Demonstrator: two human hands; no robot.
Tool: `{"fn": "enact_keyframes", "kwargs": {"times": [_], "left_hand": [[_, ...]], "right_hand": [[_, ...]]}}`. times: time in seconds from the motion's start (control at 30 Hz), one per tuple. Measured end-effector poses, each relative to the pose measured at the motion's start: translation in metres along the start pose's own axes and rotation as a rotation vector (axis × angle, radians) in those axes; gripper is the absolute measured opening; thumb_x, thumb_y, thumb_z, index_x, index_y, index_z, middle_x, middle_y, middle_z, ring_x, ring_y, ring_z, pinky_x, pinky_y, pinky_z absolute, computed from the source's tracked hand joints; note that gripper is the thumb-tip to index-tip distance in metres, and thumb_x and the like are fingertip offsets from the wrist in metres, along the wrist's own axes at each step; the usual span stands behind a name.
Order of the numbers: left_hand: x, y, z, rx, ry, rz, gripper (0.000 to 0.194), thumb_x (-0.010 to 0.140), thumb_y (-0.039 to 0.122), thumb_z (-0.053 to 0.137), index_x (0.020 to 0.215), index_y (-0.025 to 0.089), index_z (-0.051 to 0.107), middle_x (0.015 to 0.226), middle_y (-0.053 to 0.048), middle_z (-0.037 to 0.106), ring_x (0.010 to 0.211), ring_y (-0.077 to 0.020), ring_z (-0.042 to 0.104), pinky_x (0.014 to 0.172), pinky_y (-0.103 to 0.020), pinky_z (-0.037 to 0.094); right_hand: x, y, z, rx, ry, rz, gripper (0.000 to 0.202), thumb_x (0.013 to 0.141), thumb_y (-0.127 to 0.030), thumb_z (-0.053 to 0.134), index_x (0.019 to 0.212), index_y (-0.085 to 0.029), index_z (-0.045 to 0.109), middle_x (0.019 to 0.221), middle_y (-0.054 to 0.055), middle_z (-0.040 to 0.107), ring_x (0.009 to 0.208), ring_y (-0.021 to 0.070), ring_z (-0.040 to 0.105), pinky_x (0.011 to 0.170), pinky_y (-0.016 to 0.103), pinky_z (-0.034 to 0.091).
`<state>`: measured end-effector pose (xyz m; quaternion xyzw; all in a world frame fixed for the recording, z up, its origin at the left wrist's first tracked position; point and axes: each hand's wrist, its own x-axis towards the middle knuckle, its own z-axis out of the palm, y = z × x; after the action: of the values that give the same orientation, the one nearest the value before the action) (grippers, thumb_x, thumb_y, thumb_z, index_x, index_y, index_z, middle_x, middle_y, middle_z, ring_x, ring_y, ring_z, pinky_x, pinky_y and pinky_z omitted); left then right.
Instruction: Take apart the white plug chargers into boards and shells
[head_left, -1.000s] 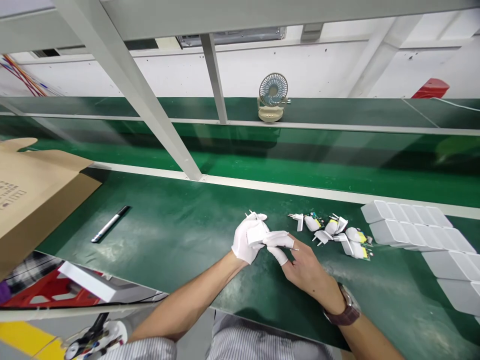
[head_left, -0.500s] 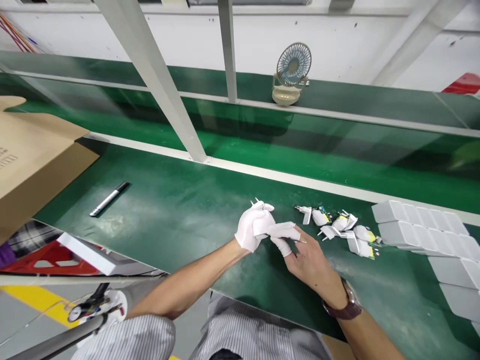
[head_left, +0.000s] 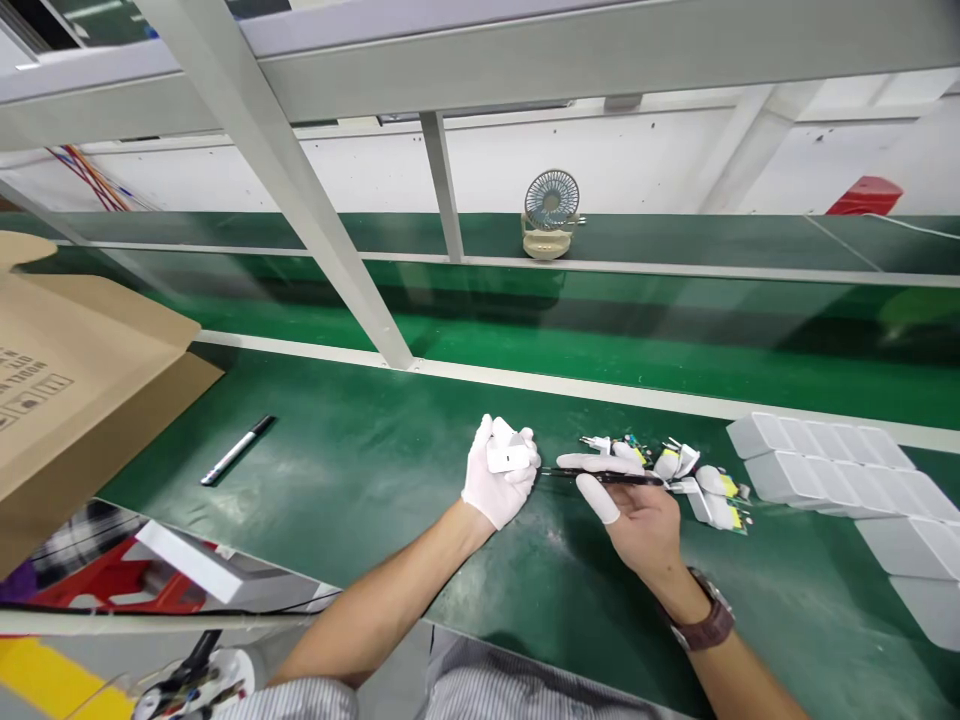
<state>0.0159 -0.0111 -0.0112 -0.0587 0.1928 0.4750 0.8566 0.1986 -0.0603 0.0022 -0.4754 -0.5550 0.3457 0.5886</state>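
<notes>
My left hand (head_left: 495,480), in a white glove, is closed around a white plug-in charger (head_left: 509,457), with a flat end face that has a small slot turned up. To its right, my right hand (head_left: 634,505), wearing white finger covers, grips slim black tweezers (head_left: 611,477). Their thin tips point left, close beside the left hand's fingers. Behind and right of the right hand lies a loose group of opened white charger parts (head_left: 709,490), with plug pins and yellow and green inner components showing.
Rows of white boxy cases (head_left: 832,465) stand at the right. A marker pen (head_left: 238,450) lies on the green bench left of my hands, near a cardboard box (head_left: 90,370). A slanted metal post (head_left: 330,230) rises from the bench's back rail, and a small fan (head_left: 551,205) sits on the shelf.
My right hand has drawn back to the right from the left hand, and the tweezers now point left. The charger in my left hand has turned, showing its slotted face. The view has tilted up.
</notes>
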Motion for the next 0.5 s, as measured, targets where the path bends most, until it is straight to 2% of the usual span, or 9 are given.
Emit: {"fn": "enact_keyframes", "kwargs": {"times": [0.1, 0.2, 0.37, 0.5], "left_hand": [[0.001, 0.001, -0.003, 0.007, -0.003, 0.005, 0.052, 0.095, 0.059, 0.049, 0.08, 0.011, 0.064, 0.08, -0.013, 0.064, 0.071, -0.0159, 0.062, 0.037, -0.014, 0.033], [0.003, 0.002, -0.004, 0.03, 0.012, 0.015, 0.051, 0.093, 0.06, 0.052, 0.083, 0.012, 0.065, 0.08, -0.013, 0.064, 0.071, -0.0151, 0.061, 0.037, -0.013, 0.033], [0.003, 0.002, -0.003, 0.058, 0.047, 0.024, 0.051, 0.091, 0.062, 0.054, 0.084, 0.012, 0.066, 0.08, -0.013, 0.064, 0.068, -0.0144, 0.06, 0.036, -0.013, 0.032], [0.003, 0.003, -0.002, 0.088, 0.08, 0.045, 0.05, 0.089, 0.062, 0.055, 0.082, 0.013, 0.065, 0.081, -0.013, 0.065, 0.066, -0.0151, 0.06, 0.036, -0.015, 0.029]], "right_hand": [[-0.002, 0.004, 0.0, -0.048, -0.018, -0.015, 0.012, 0.08, -0.036, 0.077, 0.079, -0.023, 0.076, 0.071, 0.003, 0.077, 0.059, 0.0197, 0.071, 0.07, 0.034, 0.066], [-0.004, 0.008, 0.0, -0.072, -0.04, -0.072, 0.008, 0.082, -0.031, 0.074, 0.087, -0.024, 0.076, 0.076, 0.002, 0.077, 0.063, 0.0201, 0.073, 0.074, 0.036, 0.067], [-0.008, 0.018, 0.0, -0.064, -0.07, -0.082, 0.016, 0.085, -0.028, 0.072, 0.1, -0.025, 0.075, 0.086, 0.003, 0.078, 0.075, 0.0234, 0.075, 0.086, 0.044, 0.065], [-0.011, 0.024, 0.001, -0.035, -0.094, -0.08, 0.017, 0.086, -0.026, 0.071, 0.103, -0.026, 0.074, 0.094, 0.003, 0.079, 0.084, 0.0244, 0.076, 0.088, 0.044, 0.065]]}}
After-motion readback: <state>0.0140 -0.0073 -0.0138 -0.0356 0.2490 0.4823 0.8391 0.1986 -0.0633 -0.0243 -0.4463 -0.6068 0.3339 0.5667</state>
